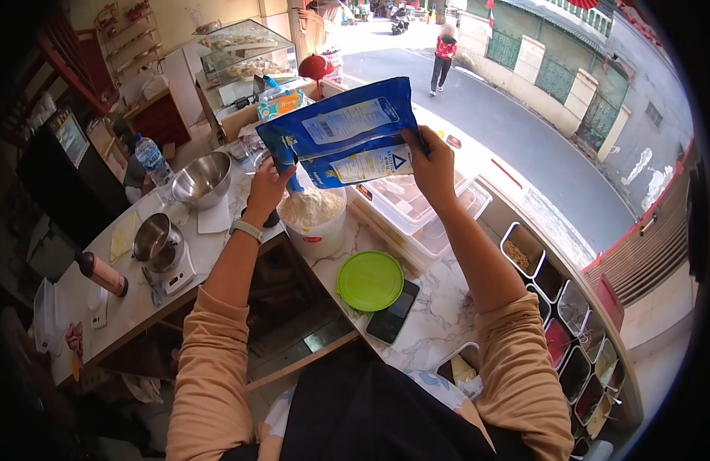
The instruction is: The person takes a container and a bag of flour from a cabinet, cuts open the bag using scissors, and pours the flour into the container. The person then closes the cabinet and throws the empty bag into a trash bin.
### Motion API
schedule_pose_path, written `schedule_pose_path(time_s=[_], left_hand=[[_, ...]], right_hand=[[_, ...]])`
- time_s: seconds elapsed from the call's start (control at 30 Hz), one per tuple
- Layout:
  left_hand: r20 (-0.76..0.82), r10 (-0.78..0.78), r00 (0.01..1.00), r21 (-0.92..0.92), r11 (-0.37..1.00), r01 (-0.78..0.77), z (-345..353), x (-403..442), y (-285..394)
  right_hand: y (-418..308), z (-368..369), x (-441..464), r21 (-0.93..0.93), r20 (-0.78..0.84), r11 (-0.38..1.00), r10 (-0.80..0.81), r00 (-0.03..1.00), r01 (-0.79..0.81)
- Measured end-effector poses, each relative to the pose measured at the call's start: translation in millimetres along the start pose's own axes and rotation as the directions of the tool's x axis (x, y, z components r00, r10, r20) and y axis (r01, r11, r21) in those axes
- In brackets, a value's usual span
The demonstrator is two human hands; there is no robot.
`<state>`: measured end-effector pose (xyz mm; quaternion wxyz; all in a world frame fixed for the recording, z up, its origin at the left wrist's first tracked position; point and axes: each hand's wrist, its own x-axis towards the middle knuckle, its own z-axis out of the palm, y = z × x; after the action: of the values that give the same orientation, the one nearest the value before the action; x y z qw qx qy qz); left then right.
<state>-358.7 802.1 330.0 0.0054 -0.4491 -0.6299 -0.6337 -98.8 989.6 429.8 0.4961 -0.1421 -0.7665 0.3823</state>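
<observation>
A large blue printed bag (347,127) is tilted over a white tub (321,242), its lower left corner down at the tub. My left hand (270,187) is closed on that lower left corner, and my right hand (433,163) grips the bag's right edge. Pale flour (312,206) is heaped up to the tub's rim, right under the bag's corner. In front of the tub lies a round green lid (370,281), partly over a dark phone (394,312).
Clear plastic boxes (416,206) stand right of the tub. Along the right edge are several topping containers (522,250). On the left counter are a steel bowl (202,179), a smaller bowl (158,240) on a scale (179,273), and a brown bottle (101,274). A person (444,58) walks outside.
</observation>
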Motion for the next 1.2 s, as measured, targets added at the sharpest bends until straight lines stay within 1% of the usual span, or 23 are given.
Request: schedule_pose_path(time_s=[0.03,0.1,0.2,0.3,0.33,0.4,0.47,0.5,0.6,0.7,0.8,0.83,0.9,0.93,1.0,1.03,1.07,1.1,1.13,1.17,1.2], left_hand=[[-0.035,-0.123,0.992,-0.109,0.987,0.119,-2,1,2],[-0.060,-0.370,0.927,-0.329,0.884,0.331,-9,3,10],[-0.079,-0.402,0.912,-0.509,0.803,0.310,-14,-1,12],[-0.127,-0.416,0.900,-0.550,0.785,0.285,-16,-4,14],[-0.127,-0.429,0.894,-0.559,0.776,0.293,-18,-6,15],[-0.129,-0.452,0.883,-0.577,0.758,0.304,-23,-9,17],[-0.144,-0.457,0.877,-0.541,0.779,0.317,-28,-10,8],[-0.151,-0.457,0.876,-0.525,0.788,0.321,-30,-9,4],[-0.251,-0.432,0.866,-0.405,0.859,0.311,-30,-12,21],[-0.259,-0.414,0.873,-0.174,0.909,0.379,-40,-8,11],[-0.205,-0.420,0.884,-0.160,0.905,0.393,-43,-10,4],[-0.187,-0.410,0.892,-0.294,0.890,0.348,-42,-12,11],[-0.149,-0.385,0.911,-0.541,0.803,0.251,-41,-25,45],[-0.188,-0.339,0.922,-0.596,0.785,0.167,-43,-32,60],[-0.274,-0.247,0.930,-0.682,0.731,-0.007,-53,-46,91],[-0.304,-0.216,0.928,-0.669,0.741,-0.047,-63,-55,102],[-0.336,-0.183,0.924,-0.657,0.749,-0.090,-79,-66,111],[-0.413,-0.233,0.881,-0.592,0.804,-0.065,-92,-80,122],[-0.490,-0.274,0.827,-0.524,0.851,-0.028,-107,-95,130],[-0.531,-0.234,0.814,-0.437,0.899,-0.027,-129,-111,131],[-0.567,-0.192,0.801,-0.344,0.939,-0.019,-150,-127,133]], right_hand=[[-4,1,9,-0.016,0.036,0.999,-0.047,0.998,0.048],[-15,8,27,-0.016,0.118,0.993,-0.114,0.986,0.117],[-37,23,46,-0.016,0.187,0.960,-0.273,0.944,0.280],[-62,29,65,-0.127,0.307,0.937,-0.274,0.911,0.324],[-70,30,69,-0.119,0.326,0.903,-0.357,0.875,0.413],[-69,44,76,-0.144,0.391,0.756,-0.549,0.739,0.638],[-87,42,81,-0.161,0.366,0.851,-0.419,0.831,0.500],[-90,44,83,-0.141,0.339,0.861,-0.422,0.841,0.489],[-94,45,82,-0.147,0.405,0.867,-0.386,0.829,0.476],[-91,39,83,-0.188,0.414,0.890,-0.313,0.855,0.417],[-90,33,82,-0.203,0.352,0.901,-0.297,0.888,0.382],[-88,32,86,-0.181,0.371,0.900,-0.311,0.875,0.397],[-93,35,84,-0.109,0.343,0.910,-0.343,0.875,0.399],[-95,38,82,-0.073,0.327,0.914,-0.356,0.876,0.399],[-89,51,71,0.102,0.288,0.973,-0.226,0.930,0.205],[-84,58,62,0.192,0.282,0.976,-0.156,0.947,0.104],[-81,64,43,0.334,0.343,0.942,-0.096,0.934,-0.026],[-72,72,23,0.364,0.365,0.925,-0.035,0.930,-0.108],[-60,86,-1,0.451,0.387,0.873,-0.005,0.922,-0.184],[-41,100,-24,0.404,0.438,0.886,0.031,0.898,-0.228],[-24,112,-48,0.285,0.520,0.922,0.081,0.850,-0.263]])
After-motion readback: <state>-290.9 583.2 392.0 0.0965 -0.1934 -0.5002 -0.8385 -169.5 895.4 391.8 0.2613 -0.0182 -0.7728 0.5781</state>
